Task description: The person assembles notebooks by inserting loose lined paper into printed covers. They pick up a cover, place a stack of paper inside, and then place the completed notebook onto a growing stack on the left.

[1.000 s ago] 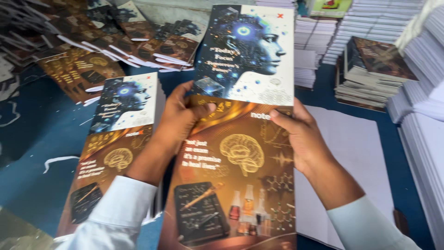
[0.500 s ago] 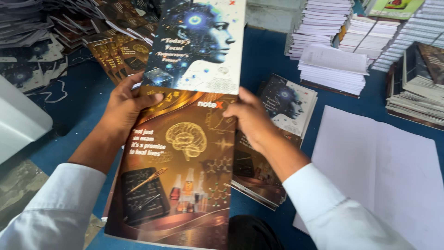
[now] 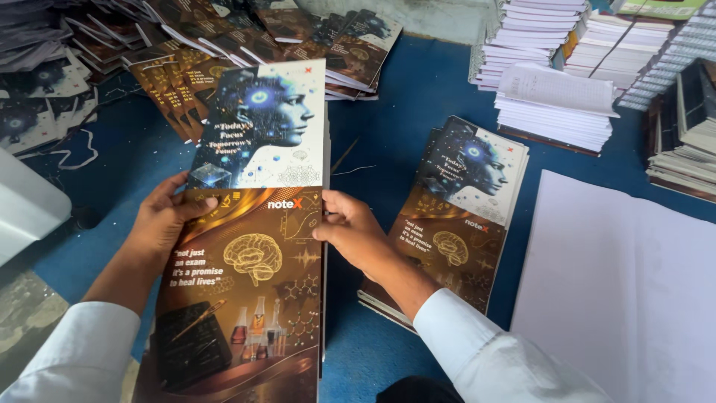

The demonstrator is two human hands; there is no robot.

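Note:
I hold a long printed cover sheet flat in front of me; its upper half shows a blue head profile, its lower half a golden brain drawing on brown. My left hand grips its left edge with the thumb on top. At the sheet's right edge, my right hand pinches it and the pages beneath. To the right, a small stack of notebooks with the same cover lies on the blue surface.
Many more covers lie fanned out at the back left. Stacks of white pages and bound books stand at the back right. A large white sheet lies at the right, and a white object at the left.
The cover in my hands has shifted left in view, away from the stack of same-cover notebooks, which now lies uncovered to the right. Both hands kept their hold on the edges.

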